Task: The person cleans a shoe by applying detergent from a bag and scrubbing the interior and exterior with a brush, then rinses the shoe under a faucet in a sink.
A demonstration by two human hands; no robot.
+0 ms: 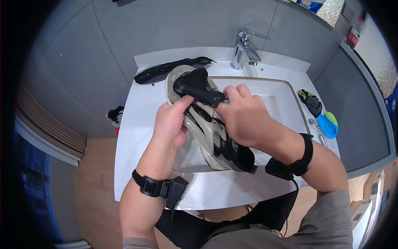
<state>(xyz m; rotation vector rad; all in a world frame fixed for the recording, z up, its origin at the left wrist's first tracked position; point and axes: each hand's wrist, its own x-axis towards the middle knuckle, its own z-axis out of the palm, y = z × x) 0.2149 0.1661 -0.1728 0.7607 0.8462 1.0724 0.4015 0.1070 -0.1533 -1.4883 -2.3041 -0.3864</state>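
A wet beige-and-black sneaker [205,124] is tilted over the white washbasin [273,102], with its heel end toward my body. White suds cling to its black parts. My left hand [172,119] grips the shoe's left side, thumb pressed beside a black padded flap [194,85] that looks like the tongue. My right hand [244,115] pinches the narrow right end of this flap between thumb and curled fingers. The fingertips underneath are hidden.
Behind the basin stands a chrome faucet [244,49]. Black laces [174,67] lie at the counter's back left. On the right are a grey-green cloth-like item [311,102], a blue-and-green scrub brush [328,124] and a small thin brush [317,130]. A glass partition [357,115] borders the counter.
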